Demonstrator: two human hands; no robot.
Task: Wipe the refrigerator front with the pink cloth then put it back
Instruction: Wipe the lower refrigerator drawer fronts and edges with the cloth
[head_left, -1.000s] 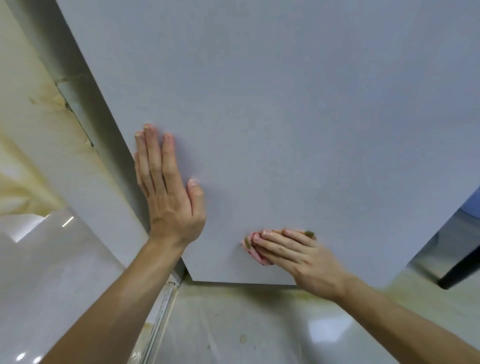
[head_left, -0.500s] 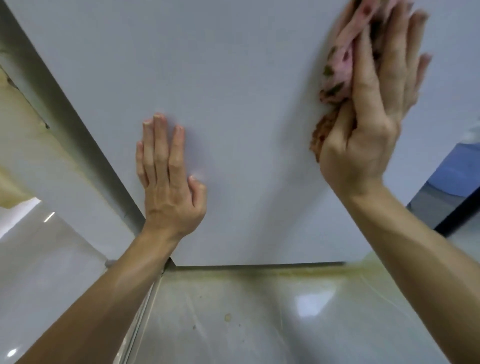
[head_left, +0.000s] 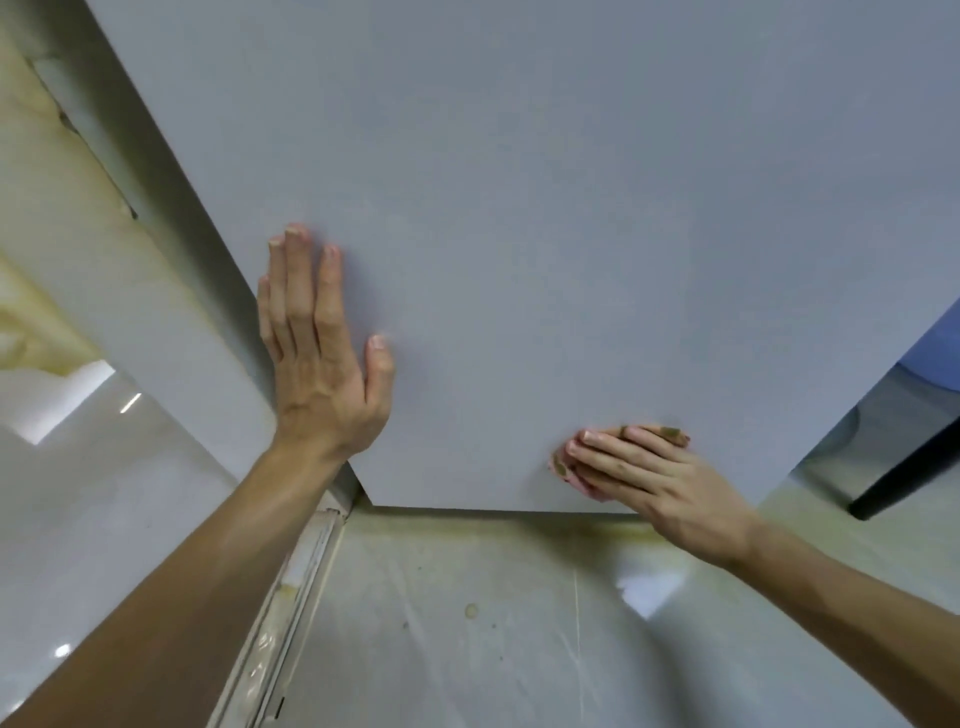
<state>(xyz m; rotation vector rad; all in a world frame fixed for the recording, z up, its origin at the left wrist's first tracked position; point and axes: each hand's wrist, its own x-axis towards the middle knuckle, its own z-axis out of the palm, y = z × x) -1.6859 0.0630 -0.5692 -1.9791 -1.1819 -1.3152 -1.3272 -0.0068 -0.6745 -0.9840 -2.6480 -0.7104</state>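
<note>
Left hand (head_left: 322, 364) lies flat, fingers straight, bracing the refrigerator front (head_left: 519, 208). Right hand (head_left: 649, 478) presses the pink cloth (head_left: 563, 465) flat against the door's lower edge (cloth mostly hidden beneath the fingers). Recommended — even pressure, overlapping strokes, cloth kept bunched under the palm.

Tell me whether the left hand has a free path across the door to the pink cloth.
Probably yes. The left hand lies flat on the refrigerator front, and only bare door separates it from the pink cloth. The right hand presses on most of the cloth, so only its edge is exposed.
</note>
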